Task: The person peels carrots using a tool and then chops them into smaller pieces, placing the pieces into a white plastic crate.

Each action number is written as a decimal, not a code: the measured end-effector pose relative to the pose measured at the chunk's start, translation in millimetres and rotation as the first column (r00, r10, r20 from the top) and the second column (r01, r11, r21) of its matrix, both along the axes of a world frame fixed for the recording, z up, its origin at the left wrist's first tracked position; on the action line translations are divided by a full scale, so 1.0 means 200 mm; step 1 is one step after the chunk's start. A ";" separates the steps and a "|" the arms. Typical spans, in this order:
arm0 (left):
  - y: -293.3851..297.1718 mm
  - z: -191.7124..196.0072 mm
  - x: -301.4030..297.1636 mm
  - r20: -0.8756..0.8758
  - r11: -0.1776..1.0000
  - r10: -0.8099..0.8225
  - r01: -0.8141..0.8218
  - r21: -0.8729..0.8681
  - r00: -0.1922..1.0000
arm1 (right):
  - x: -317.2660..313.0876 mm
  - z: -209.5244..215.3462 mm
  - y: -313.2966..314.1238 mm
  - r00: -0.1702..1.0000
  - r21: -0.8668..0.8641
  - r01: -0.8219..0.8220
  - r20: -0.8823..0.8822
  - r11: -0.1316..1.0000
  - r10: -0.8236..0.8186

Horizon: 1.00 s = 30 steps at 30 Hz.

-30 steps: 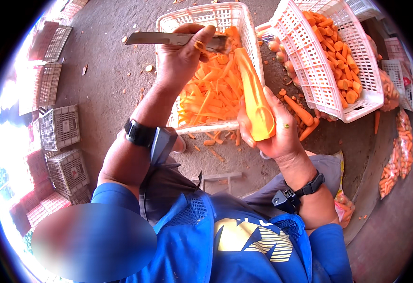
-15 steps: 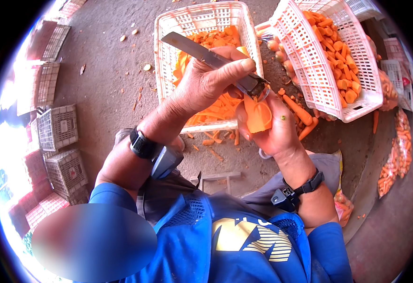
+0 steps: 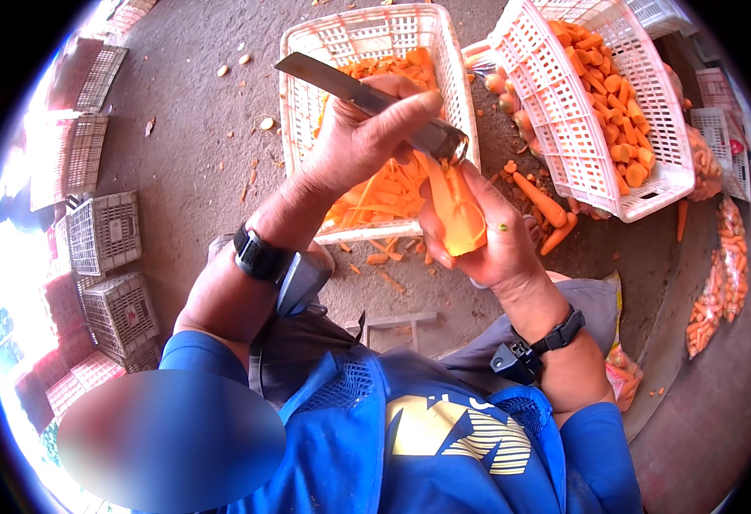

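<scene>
My left hand [image 3: 350, 141] is closed around a flat metal-handled peeler [image 3: 324, 79], whose handle sticks out to the upper left. The peeler's blade end rests at the upper end of a thick orange carrot [image 3: 457, 210]. My right hand [image 3: 505, 240] grips that carrot from the right and below, with its thumb along the side. A thin curl of peel seems to stand on the carrot's face. Beneath both hands stands a white slatted crate [image 3: 292, 128] with orange carrot peelings [image 3: 379, 193] in it.
A tilted white crate [image 3: 547, 111] of peeled carrot pieces [image 3: 624, 116] stands at the right. Loose carrots [image 3: 540, 199] lie on the floor beside it. Bagged carrots [image 3: 720, 283] are farther right. Stacked grey crates [image 3: 105, 231] line the left. A low frame [image 3: 401, 324] is near my legs.
My left hand and the peeler have shifted slightly left and up. The carrot has moved a little left and down in my right hand, and more of its length shows.
</scene>
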<state>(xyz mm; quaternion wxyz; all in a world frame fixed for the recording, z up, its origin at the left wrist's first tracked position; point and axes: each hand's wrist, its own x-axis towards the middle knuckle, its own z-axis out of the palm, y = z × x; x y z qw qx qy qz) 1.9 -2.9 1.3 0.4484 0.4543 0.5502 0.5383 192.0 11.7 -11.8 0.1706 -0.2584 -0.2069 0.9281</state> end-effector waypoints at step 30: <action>0.12 -0.17 -0.09 -0.799 0.968 -0.215 0.013 -0.251 0.561 | 0.00 -0.06 0.08 0.940 0.275 0.021 0.322 0.961 -0.112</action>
